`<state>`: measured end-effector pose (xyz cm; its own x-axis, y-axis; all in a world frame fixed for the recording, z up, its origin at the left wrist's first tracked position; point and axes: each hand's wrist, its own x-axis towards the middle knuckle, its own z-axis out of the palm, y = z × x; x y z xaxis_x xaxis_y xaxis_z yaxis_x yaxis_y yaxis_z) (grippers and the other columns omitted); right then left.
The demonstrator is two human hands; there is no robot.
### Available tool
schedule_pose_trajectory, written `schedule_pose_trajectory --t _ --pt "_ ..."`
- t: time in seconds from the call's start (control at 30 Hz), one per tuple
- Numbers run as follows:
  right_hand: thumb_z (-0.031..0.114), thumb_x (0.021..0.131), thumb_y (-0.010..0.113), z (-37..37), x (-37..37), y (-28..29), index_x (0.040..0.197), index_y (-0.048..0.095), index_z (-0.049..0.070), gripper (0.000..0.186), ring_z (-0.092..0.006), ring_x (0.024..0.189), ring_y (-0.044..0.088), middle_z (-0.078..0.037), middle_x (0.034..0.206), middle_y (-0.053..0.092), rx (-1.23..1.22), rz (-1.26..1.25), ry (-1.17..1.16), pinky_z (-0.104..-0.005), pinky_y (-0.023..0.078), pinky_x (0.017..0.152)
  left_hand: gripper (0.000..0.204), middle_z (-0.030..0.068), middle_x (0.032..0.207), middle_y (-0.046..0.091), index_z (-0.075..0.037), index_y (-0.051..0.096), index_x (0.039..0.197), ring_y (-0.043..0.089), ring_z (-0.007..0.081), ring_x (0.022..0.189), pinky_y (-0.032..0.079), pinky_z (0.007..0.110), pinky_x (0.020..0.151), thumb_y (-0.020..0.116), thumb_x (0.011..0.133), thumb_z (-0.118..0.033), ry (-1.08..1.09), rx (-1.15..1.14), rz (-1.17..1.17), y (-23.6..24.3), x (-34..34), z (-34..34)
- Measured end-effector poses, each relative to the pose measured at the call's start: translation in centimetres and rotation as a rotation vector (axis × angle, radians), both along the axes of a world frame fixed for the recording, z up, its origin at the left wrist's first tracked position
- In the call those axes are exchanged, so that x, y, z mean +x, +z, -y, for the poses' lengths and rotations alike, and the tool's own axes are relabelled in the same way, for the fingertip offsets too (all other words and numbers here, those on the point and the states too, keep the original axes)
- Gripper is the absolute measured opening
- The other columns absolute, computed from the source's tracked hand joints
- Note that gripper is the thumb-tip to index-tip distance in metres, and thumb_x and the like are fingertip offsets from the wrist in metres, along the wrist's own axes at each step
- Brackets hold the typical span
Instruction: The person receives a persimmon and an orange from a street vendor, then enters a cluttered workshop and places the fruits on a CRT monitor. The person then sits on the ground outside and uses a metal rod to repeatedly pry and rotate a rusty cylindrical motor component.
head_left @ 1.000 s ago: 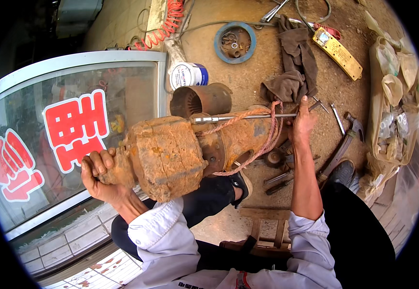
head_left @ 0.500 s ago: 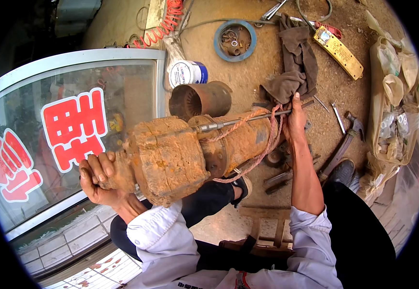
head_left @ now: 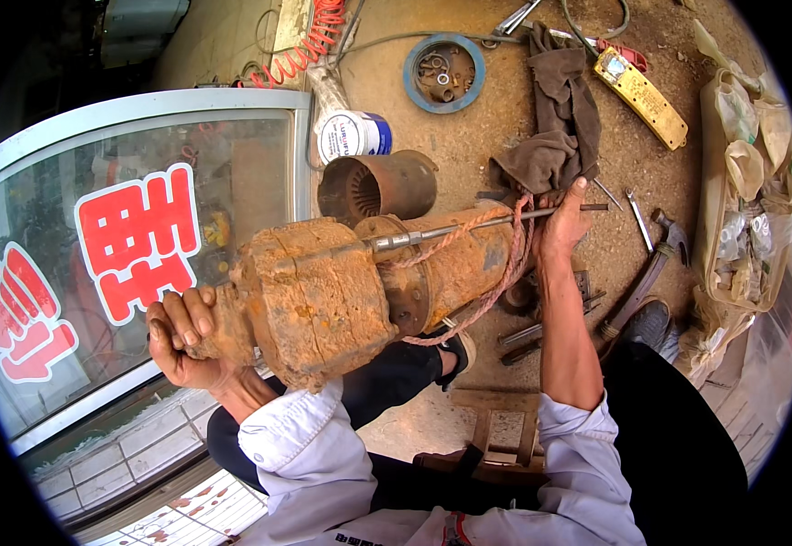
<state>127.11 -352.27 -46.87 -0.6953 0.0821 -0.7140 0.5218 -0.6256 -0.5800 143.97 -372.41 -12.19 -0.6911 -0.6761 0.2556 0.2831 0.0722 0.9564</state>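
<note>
A large rust-covered pump-like machine body (head_left: 314, 296) lies across the middle, above my legs. At its left end, my left hand (head_left: 182, 332) is closed round the narrow rusty neck. Along its upper side runs a long thin socket wrench (head_left: 432, 235), its thick end against the machine's ribbed block. Closed on the wrench's far right end is my right hand (head_left: 560, 223), thumb up; its other fingers are partly hidden. A pink rope (head_left: 516, 264) loops round the machine's right part, close to that hand. Just beyond lies a brown cloth (head_left: 560, 118).
A rusty hollow cylinder (head_left: 396, 185) and a white-and-blue tub (head_left: 353, 136) stand behind the machine. Farther back is a blue-rimmed bowl (head_left: 444, 73) of small parts. A yellow control box (head_left: 640, 98) and a hammer (head_left: 637, 287) lie right. A framed glass panel (head_left: 259, 182) is at left.
My right hand has shifted slightly toward me, and the rod's end now sticks out farther right past it. My left hand and the machine stay almost in place.
</note>
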Motion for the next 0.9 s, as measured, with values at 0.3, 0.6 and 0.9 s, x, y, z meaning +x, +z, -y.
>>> schedule_pose_trajectory --t 0.3,0.6,0.9 --pt "0.041 0.096 0.055 -0.4 0.2 -2.5 0.066 0.048 0.007 0.046 -0.0112 0.062 0.037 0.000 0.064 0.043 0.082 -0.118 0.274 -0.0363 0.032 0.056 0.030 0.0005 0.060 0.045 -0.015 0.040 0.067 0.050 0.0157 0.063 0.042 0.038 0.079 0.048 0.095 -0.021 -0.019 0.002 -0.015 -0.1 0.0 0.0" --pt "0.029 0.095 0.051 -1.4 -2.5 0.0 0.073 0.051 0.001 0.036 -0.0147 0.051 0.039 -0.004 0.063 0.043 0.232 0.114 0.804 -0.0360 0.034 0.046 0.029 -0.0005 0.058 0.046 -0.016 0.039 0.066 0.050 0.0143 0.061 0.040 0.035 0.076 0.049 0.093 -0.020 -0.055 -0.013 -0.007 -0.2 0.3 -0.2" --pt "0.019 0.088 0.044 -2.5 -5.1 0.4 0.085 0.053 -0.009 0.029 -0.0266 0.046 0.049 -0.015 0.068 0.048 0.293 0.196 1.540 -0.0437 0.044 0.040 0.029 -0.0019 0.057 0.049 -0.017 0.036 0.065 0.051 0.0126 0.060 0.039 0.035 0.076 0.049 0.091 -0.021 -0.154 -0.049 0.006 0.1 0.2 -0.3"
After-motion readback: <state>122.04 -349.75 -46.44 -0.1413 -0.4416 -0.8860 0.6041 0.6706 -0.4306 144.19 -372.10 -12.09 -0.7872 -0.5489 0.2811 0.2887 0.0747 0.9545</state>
